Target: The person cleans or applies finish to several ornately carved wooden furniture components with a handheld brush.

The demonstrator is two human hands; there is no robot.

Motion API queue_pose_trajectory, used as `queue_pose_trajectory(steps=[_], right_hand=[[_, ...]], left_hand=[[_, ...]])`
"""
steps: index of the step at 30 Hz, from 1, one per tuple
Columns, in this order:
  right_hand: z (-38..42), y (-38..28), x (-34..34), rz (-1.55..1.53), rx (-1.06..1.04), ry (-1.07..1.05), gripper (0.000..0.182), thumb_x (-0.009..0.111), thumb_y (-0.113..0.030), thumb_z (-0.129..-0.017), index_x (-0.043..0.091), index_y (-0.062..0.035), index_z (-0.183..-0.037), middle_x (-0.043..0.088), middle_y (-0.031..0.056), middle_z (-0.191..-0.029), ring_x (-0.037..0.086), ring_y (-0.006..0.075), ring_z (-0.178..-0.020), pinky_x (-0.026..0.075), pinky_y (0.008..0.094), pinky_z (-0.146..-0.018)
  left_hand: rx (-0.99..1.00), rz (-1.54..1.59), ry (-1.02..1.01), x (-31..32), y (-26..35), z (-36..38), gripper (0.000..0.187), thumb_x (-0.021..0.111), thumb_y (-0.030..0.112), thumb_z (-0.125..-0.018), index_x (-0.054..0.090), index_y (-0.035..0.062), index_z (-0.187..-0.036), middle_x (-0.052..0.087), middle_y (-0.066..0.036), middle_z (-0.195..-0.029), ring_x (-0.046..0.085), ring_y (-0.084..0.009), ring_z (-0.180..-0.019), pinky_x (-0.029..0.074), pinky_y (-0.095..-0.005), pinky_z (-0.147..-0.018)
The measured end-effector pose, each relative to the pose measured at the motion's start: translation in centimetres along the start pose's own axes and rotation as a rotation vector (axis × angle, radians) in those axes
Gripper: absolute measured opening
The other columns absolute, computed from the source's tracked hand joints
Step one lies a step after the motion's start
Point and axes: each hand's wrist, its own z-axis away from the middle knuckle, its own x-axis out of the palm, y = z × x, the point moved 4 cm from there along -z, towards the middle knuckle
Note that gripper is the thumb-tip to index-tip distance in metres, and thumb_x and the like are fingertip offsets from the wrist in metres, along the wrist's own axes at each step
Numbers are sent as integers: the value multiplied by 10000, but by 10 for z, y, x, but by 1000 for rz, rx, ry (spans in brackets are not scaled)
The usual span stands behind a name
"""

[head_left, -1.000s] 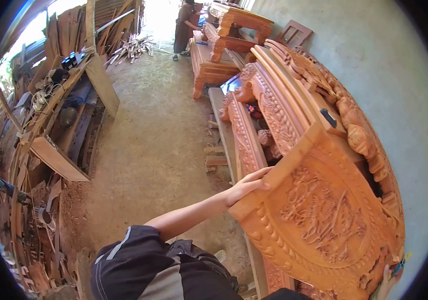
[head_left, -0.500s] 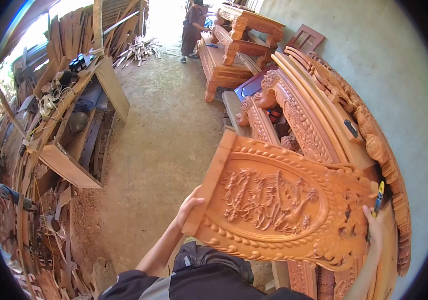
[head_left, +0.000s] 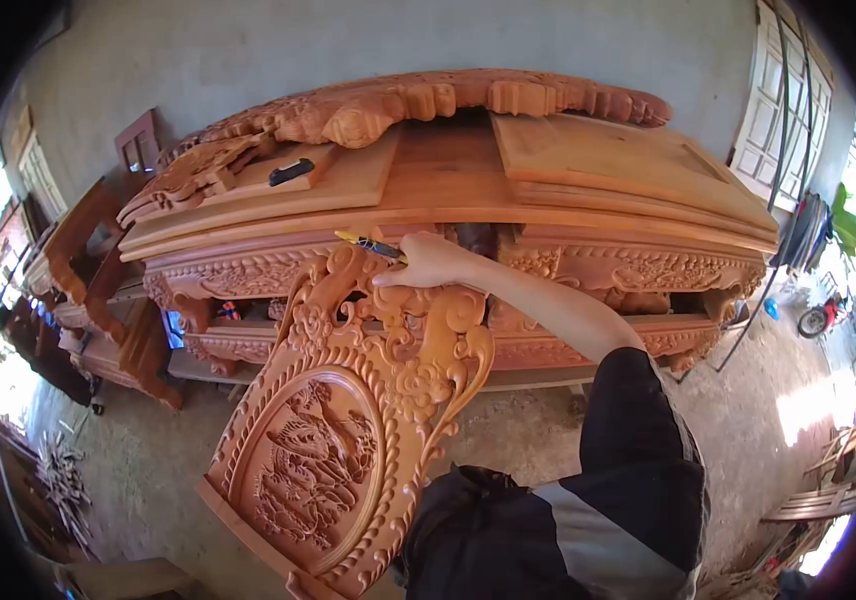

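A carved wooden panel (head_left: 318, 460) with an oval relief hangs tilted in front of me, its scrolled top end up near the bench edge. At that top end is my right hand (head_left: 433, 262), closed, with a yellow and black tool (head_left: 373, 245) sticking out from it to the left. The hand also rests against the panel's scrollwork. My left hand is out of sight. Just behind the panel stands a long carved wooden table (head_left: 438, 212).
On the long table lie a carved crest piece (head_left: 398, 105), a flat board (head_left: 608, 150) and a small black object (head_left: 291, 172). More carved furniture (head_left: 98, 290) stands at the left. Scrap wood (head_left: 63, 480) lies on the floor, and a red motorbike (head_left: 818, 318) is far right.
The view has turned right to face the long table. The panel has swung from lying across the view to slanting down to the lower left. My left hand has gone out of view.
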Motion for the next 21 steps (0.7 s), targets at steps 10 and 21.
queue_pose_trajectory(steps=[10,21], right_hand=[[20,33,-9,-38,146,14,683,775,-632,-753,607,27,-692,633,172,-623,682,293,-625,528,408,-632],[-35,24,16,-46,131,-60,582,822,-542,-762,592,-16,-666,587,81,-549,595,201,-512,477,364,-546]], left_hand=[[-8,32,93,-30,27,13,548,560,471,-897,575,13,-1197,698,-159,-905,654,-262,-610,548,-365,-531],[21,163,-15,-23,15,15,556,536,355,-955,475,22,-1396,594,-141,-1319,622,-277,-1144,510,-411,-992]])
